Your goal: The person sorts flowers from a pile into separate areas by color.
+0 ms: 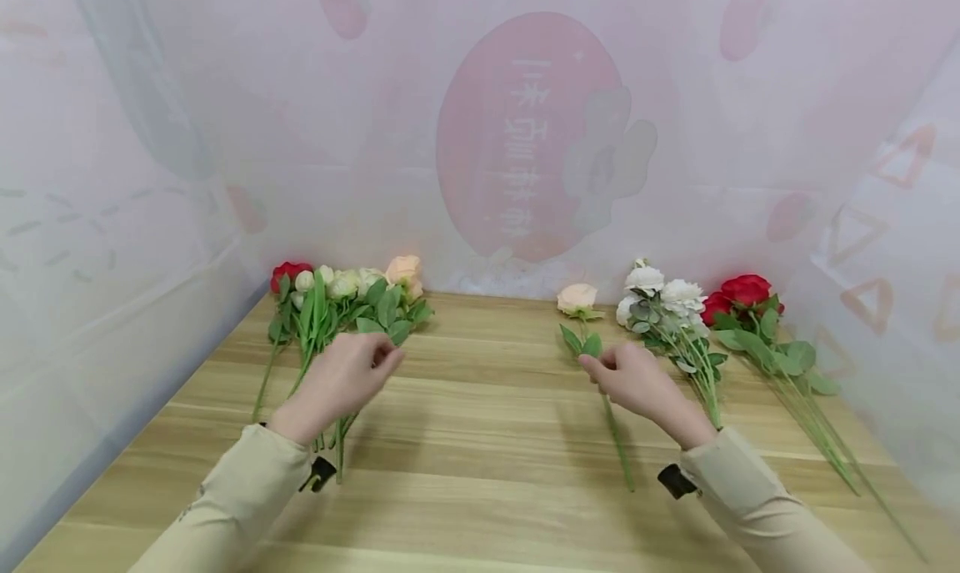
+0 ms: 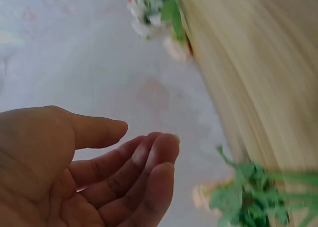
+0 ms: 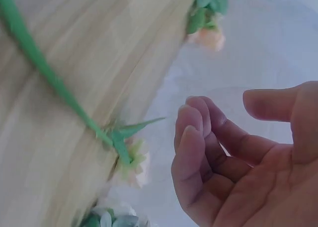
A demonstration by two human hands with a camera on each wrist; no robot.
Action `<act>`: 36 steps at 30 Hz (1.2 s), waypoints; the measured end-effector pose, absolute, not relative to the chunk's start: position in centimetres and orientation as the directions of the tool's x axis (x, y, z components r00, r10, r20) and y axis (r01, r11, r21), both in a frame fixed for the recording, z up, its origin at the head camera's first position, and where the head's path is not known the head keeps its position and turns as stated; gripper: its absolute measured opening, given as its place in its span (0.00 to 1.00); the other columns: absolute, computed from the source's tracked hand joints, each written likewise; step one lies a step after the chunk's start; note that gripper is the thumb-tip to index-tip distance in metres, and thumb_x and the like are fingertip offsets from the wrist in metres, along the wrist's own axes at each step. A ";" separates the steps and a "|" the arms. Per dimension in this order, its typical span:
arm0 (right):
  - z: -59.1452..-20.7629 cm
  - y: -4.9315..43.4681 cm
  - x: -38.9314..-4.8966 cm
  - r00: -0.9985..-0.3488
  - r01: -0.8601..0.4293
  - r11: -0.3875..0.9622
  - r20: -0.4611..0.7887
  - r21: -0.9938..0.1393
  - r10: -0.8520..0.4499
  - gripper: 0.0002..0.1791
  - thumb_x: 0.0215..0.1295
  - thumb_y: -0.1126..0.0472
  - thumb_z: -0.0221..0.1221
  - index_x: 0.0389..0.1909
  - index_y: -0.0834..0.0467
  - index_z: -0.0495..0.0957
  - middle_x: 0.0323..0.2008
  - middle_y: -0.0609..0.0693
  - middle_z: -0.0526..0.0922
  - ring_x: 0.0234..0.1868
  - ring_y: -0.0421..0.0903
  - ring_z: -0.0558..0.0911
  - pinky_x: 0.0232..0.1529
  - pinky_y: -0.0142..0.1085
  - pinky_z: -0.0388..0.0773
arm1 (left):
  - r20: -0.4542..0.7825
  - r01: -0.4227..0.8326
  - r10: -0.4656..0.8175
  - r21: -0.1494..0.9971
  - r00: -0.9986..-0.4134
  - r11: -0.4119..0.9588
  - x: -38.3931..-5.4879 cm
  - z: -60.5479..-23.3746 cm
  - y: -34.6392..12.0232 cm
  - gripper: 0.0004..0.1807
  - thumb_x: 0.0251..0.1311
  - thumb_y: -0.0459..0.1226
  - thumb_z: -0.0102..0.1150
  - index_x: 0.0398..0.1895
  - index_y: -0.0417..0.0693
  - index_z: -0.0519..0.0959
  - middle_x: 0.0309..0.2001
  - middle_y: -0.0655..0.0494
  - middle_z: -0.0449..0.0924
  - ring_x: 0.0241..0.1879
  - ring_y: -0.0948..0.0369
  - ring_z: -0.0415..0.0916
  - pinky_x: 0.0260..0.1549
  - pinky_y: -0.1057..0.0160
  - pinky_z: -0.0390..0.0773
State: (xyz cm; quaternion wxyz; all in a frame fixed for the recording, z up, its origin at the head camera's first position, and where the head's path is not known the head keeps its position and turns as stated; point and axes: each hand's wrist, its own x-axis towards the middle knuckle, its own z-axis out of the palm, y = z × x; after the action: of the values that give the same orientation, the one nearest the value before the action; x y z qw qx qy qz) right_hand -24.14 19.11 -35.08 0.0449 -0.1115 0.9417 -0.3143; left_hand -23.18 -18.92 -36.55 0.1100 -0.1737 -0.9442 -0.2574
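- Only the wrist views show the palms: left hand [image 1: 339, 383] and right hand [image 1: 636, 383] have thumbs apart from loosely bent fingers.
- A peach rose [image 1: 577, 299] lies on the bench [image 1: 480, 490], near the right hand.
- Head view alone shows writing [image 1: 525, 148], too faint to read.

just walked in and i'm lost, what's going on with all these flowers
A person's left hand hovers near a mixed bunch, and the right hand near a lone peach rose. The wrist views show both hands loosely curled and holding nothing. White flowers and red roses lie farther right on the table.
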 end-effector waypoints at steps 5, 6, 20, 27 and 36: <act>-35.1 19.0 -22.7 -0.973 -0.162 0.728 -0.014 -0.666 -0.229 0.24 0.75 0.45 0.52 0.25 0.57 0.81 0.23 0.50 0.80 0.24 0.51 0.78 0.26 0.41 0.75 | 0.180 0.261 0.204 0.408 -0.962 0.875 -24.3 -36.5 -21.7 0.14 0.68 0.38 0.57 0.22 0.46 0.75 0.17 0.57 0.67 0.15 0.62 0.61 0.15 0.62 0.61; -35.2 19.0 -22.5 -0.974 -0.160 0.717 -0.010 -0.679 -0.227 0.23 0.75 0.46 0.52 0.25 0.57 0.81 0.23 0.51 0.79 0.24 0.51 0.79 0.26 0.41 0.76 | 0.152 0.245 0.200 0.403 -0.968 0.881 -24.5 -36.7 -22.0 0.13 0.68 0.38 0.57 0.23 0.47 0.75 0.17 0.57 0.68 0.16 0.61 0.63 0.15 0.61 0.63; -34.9 18.4 -21.4 -0.973 -0.152 0.638 -0.001 -0.755 -0.233 0.20 0.74 0.51 0.54 0.26 0.59 0.80 0.22 0.51 0.79 0.26 0.53 0.80 0.24 0.39 0.77 | -0.014 0.156 0.171 0.352 -0.985 0.923 -26.0 -39.9 -23.2 0.20 0.59 0.34 0.59 0.12 0.52 0.64 0.14 0.60 0.57 0.16 0.63 0.54 0.15 0.62 0.57; -34.7 18.2 -21.2 -0.968 -0.177 0.629 0.018 -0.757 -0.251 0.19 0.74 0.51 0.55 0.26 0.59 0.80 0.23 0.52 0.79 0.25 0.50 0.79 0.23 0.36 0.75 | -0.027 0.166 0.188 0.360 -0.982 0.918 -25.9 -40.3 -22.5 0.23 0.56 0.30 0.54 0.09 0.53 0.58 0.13 0.62 0.47 0.15 0.65 0.45 0.15 0.66 0.51; -35.1 18.1 -21.2 -0.964 -0.196 0.616 0.034 -0.763 -0.265 0.19 0.73 0.53 0.56 0.25 0.60 0.80 0.21 0.52 0.78 0.23 0.48 0.78 0.22 0.35 0.74 | -0.081 0.144 0.191 0.395 -0.978 0.907 -25.6 -40.3 -21.8 0.24 0.56 0.28 0.53 0.07 0.53 0.58 0.09 0.64 0.47 0.11 0.67 0.47 0.11 0.69 0.50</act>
State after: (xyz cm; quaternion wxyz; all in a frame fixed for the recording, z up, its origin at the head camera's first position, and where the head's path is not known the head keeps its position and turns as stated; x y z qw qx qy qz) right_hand -21.23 18.07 -35.06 0.0409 -0.1284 0.8980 -0.4188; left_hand -25.57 -21.77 -40.33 -0.0591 -0.0860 -0.9748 -0.1971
